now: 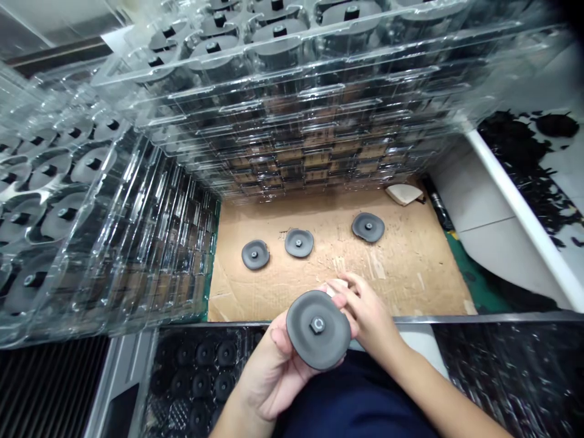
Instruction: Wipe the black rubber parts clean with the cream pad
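Observation:
A grey rubber disc (318, 329) with a small black hub at its centre is held up in front of me, above the near edge of the brown cardboard sheet (410, 267). My left hand (269, 371) cups it from below and the left, thumb against its rim. My right hand (367, 313) grips its right edge, fingers curled behind it. Three more grey discs lie flat on the cardboard: one at the left (255, 254), one in the middle (298, 243), one at the right (367, 227).
Tall stacks of clear plastic trays (292, 109) filled with the same discs wall in the back, and another stack (68, 231) the left. A black tray of discs (201, 371) sits below the table edge. Black scraps (529, 158) cover a white surface at right.

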The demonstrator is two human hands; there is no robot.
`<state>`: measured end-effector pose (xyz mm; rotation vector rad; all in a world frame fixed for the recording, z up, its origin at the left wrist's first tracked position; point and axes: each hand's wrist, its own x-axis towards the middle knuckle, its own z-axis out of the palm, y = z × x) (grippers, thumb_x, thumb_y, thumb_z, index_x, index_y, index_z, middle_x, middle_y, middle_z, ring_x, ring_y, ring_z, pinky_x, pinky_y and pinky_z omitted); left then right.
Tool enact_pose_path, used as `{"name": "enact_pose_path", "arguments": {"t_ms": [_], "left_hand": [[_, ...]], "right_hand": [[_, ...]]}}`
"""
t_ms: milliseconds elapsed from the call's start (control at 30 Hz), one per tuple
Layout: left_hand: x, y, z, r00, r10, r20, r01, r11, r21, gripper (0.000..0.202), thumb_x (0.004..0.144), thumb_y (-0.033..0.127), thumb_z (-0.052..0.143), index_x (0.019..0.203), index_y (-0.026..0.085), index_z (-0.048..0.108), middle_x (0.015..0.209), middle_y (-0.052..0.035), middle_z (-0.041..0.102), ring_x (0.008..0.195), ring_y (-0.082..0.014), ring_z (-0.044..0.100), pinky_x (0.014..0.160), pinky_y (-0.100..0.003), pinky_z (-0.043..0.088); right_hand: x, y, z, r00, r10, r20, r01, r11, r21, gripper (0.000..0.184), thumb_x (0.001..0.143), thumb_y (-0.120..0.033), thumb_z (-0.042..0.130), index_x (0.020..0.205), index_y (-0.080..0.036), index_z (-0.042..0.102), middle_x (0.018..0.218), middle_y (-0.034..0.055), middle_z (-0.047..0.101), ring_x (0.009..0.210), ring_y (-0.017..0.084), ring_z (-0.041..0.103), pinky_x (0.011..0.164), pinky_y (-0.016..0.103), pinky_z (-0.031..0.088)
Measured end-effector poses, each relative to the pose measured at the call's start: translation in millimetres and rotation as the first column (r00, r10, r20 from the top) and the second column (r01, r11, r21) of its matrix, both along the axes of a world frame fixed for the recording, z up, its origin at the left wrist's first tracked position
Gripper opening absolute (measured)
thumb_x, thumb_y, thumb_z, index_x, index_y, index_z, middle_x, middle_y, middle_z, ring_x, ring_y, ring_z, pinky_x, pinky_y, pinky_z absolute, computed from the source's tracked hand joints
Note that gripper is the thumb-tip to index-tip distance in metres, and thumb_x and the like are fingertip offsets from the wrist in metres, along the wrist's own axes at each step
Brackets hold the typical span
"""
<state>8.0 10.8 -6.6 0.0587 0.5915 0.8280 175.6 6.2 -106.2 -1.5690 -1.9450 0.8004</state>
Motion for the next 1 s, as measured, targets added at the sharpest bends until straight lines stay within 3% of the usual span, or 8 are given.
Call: {"name": "enact_pose_path", "arguments": {"t_ms": [233, 367, 533, 633, 733, 833, 933, 1000], "left_hand": [[-3.3, -4.3, -6.0, 0.997, 0.074, -0.022, -0.075, 0.996, -0.055, 0.045, 0.065, 0.037, 0.075, 0.107, 0.022, 0.066, 0.115, -0.0067, 0.067, 0.102, -0.0231, 0.065, 0.083, -0.027, 0.053], [-3.5, -7.4, -9.9, 0.977, 0.179, -0.114, -0.19, 0.977, -0.096, 0.051, 0.064, 0.035, 0.077, 0.111, 0.02, 0.064, 0.115, -0.0076, 0.068, 0.105, -0.0233, 0.063, 0.09, -0.03, 0.05], [-0.3, -7.2, -12.5, 0.956, 0.253, -0.151, -0.267, 0.961, -0.076, 0.044, 0.066, 0.026, 0.076, 0.108, 0.019, 0.066, 0.11, -0.0077, 0.07, 0.104, -0.0206, 0.063, 0.091, -0.03, 0.05], [3.0, -7.9, -11.4, 0.947, 0.266, -0.182, -0.278, 0.96, -0.044, 0.043, 0.066, 0.024, 0.077, 0.108, 0.022, 0.067, 0.112, -0.0065, 0.069, 0.102, -0.0183, 0.063, 0.087, -0.027, 0.051], [7.3, -10.0, -10.1, 0.921, 0.289, -0.261, -0.291, 0.956, 0.032, 0.051, 0.064, 0.024, 0.078, 0.114, 0.025, 0.063, 0.113, -0.0065, 0.068, 0.103, -0.0181, 0.062, 0.085, -0.025, 0.05], [10.1, -12.3, -9.5, 0.9, 0.275, -0.337, -0.258, 0.961, 0.095, 0.051, 0.066, 0.021, 0.077, 0.115, 0.026, 0.062, 0.113, -0.0067, 0.069, 0.104, -0.0198, 0.062, 0.089, -0.027, 0.049], [10.9, -12.8, -9.1, 0.862, 0.288, -0.417, -0.271, 0.957, 0.1, 0.049, 0.061, 0.016, 0.079, 0.107, 0.027, 0.066, 0.105, -0.0032, 0.072, 0.096, -0.0181, 0.065, 0.085, -0.024, 0.051], [11.3, -11.8, -8.4, 0.849, 0.287, -0.444, -0.267, 0.958, 0.109, 0.044, 0.059, 0.018, 0.08, 0.101, 0.025, 0.069, 0.099, -0.0028, 0.073, 0.094, -0.0189, 0.065, 0.085, -0.026, 0.051]], "right_hand": [[1.1, 26.5, 3.7, 1.0, -0.019, 0.022, 0.019, 1.0, 0.018, 0.031, 0.089, -0.021, 0.043, 0.112, -0.014, 0.062, 0.104, 0.015, 0.058, 0.087, 0.024, 0.062, 0.076, 0.042, 0.053], [-2.7, 19.9, 18.2, 0.997, 0.051, -0.059, -0.051, 0.999, 0.005, 0.031, 0.092, -0.021, 0.044, 0.119, -0.014, 0.057, 0.094, 0.0108, 0.063, 0.085, 0.02, 0.062, 0.074, 0.034, 0.053], [-6.5, 7.2, 27.1, 0.973, 0.19, -0.134, -0.193, 0.981, -0.013, 0.019, 0.088, -0.015, 0.05, 0.093, -0.019, 0.068, 0.073, 0.0029, 0.066, 0.07, 0.015, 0.062, 0.063, 0.026, 0.052], [-3.7, 18.0, 51.8, 0.984, 0.105, -0.141, -0.108, 0.994, -0.018, 0.019, 0.09, -0.018, 0.049, 0.099, -0.018, 0.066, 0.082, 0.0042, 0.068, 0.071, 0.015, 0.063, 0.059, 0.024, 0.05], [-7.3, 26.9, 95.0, 0.968, 0.013, -0.251, 0.002, 0.998, 0.061, 0.023, 0.09, -0.019, 0.051, 0.111, -0.018, 0.06, 0.099, 0.0059, 0.067, 0.084, 0.015, 0.063, 0.065, 0.024, 0.052], [-17.3, 26.1, 129.5, 0.892, 0.182, -0.413, -0.116, 0.977, 0.18, 0.025, 0.088, -0.01, 0.048, 0.11, -0.013, 0.061, 0.094, 0.0065, 0.067, 0.084, 0.014, 0.063, 0.074, 0.024, 0.052], [-24.3, 24.8, 140.2, 0.858, 0.306, -0.413, -0.331, 0.943, 0.011, 0.023, 0.086, -0.005, 0.049, 0.098, -0.016, 0.066, 0.084, 0.0019, 0.066, 0.075, 0.01, 0.062, 0.068, 0.019, 0.05], [-27.0, 25.5, 138.3, 0.88, 0.284, -0.381, -0.317, 0.948, -0.024, 0.022, 0.086, -0.006, 0.05, 0.094, -0.016, 0.067, 0.081, 0.0014, 0.066, 0.073, 0.01, 0.061, 0.066, 0.019, 0.049]]}}
